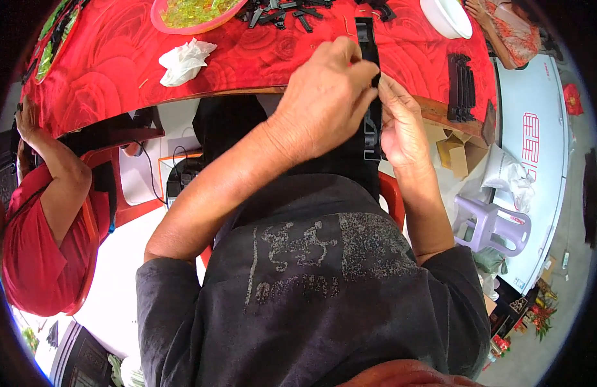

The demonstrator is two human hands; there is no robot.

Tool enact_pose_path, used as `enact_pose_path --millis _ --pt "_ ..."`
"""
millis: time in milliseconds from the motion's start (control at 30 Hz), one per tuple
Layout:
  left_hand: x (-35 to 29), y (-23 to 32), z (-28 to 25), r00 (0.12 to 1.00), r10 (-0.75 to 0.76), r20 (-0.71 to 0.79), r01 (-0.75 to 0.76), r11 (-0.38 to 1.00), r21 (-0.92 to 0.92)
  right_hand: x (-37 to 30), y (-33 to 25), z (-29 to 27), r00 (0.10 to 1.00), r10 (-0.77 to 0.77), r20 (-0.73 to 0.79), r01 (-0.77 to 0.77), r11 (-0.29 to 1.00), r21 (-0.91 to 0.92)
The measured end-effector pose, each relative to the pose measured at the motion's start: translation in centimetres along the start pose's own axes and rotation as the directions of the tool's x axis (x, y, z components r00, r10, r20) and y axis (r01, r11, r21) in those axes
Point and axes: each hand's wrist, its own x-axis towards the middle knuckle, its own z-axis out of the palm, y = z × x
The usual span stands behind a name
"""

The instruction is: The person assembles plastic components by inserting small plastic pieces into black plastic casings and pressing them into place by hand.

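A long, narrow black plastic strip [371,143] stands out over the table's near edge, running away from my body. My right hand [402,122] holds it from the right side, with fingers curled round its middle. Over the same strip, my left hand [327,97] is bent with its fingertips pinched together against the upper part. Whatever lies between those left fingertips is hidden. Several similar black strips [462,87] lie side by side at the table's right end. A heap of small black plastic parts [282,11] is beyond my left hand.
A red patterned cloth [247,61] covers the table. On it are a pink basin [196,29] of small yellow-green pieces, a crumpled white tissue [185,62] and a white bowl [448,18]. People sit at left and far right. A lilac stool [495,222] stands at right.
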Motion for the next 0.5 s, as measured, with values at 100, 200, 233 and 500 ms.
enact_pose_path --millis 100,200,233,500 --pt "-1.5 2.0 0.4 0.999 -0.021 0.035 0.018 0.995 0.097 0.2 0.1 -0.9 1.0 0.017 -0.016 -0.018 0.997 -0.073" --pt "-2.7 3.3 0.8 0.987 -0.109 0.119 0.093 0.987 0.134 0.1 0.1 -0.9 0.998 0.056 0.016 -0.055 0.998 -0.034" --pt "-2.9 3.6 0.8 0.974 -0.166 0.156 0.143 0.979 0.148 0.1 0.2 -1.1 0.998 0.056 0.032 -0.055 0.998 -0.02" --pt "-3.3 4.0 1.6 0.937 -0.168 0.305 0.093 0.965 0.244 -0.3 0.2 -0.4 0.997 0.081 -0.01 -0.081 0.997 -0.012"
